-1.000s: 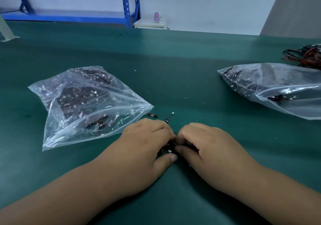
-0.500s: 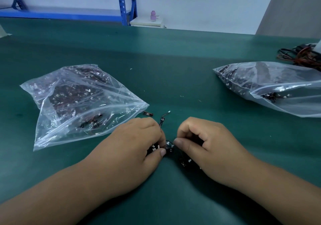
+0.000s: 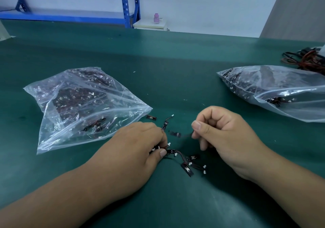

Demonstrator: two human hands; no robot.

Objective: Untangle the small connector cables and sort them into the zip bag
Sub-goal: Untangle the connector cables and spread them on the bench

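Fingers (image 3: 197, 126) of the right hand (image 3: 226, 136) are curled in, thumb against forefinger, pinching the end of one connector cable (image 3: 175, 133). It runs, blurred, toward the left hand (image 3: 139, 146). That hand's thumb and fingertips grip the small tangle (image 3: 182, 159) down on the green mat (image 3: 175, 60), black tabs and white plugs spilling out beside it. Two loose pieces (image 3: 166, 123) lie just beyond the left knuckles, near the corner of the left zip bag (image 3: 84, 104), which already holds a thick heap of cables. I can't tell whether its mouth is open. The right zip bag (image 3: 274, 90), well apart, is also part full, with a bundle of red and black wires (image 3: 302, 58) behind it. By my reckoning the sorting is well under way: only a handful remains on the mat to separate and bag.
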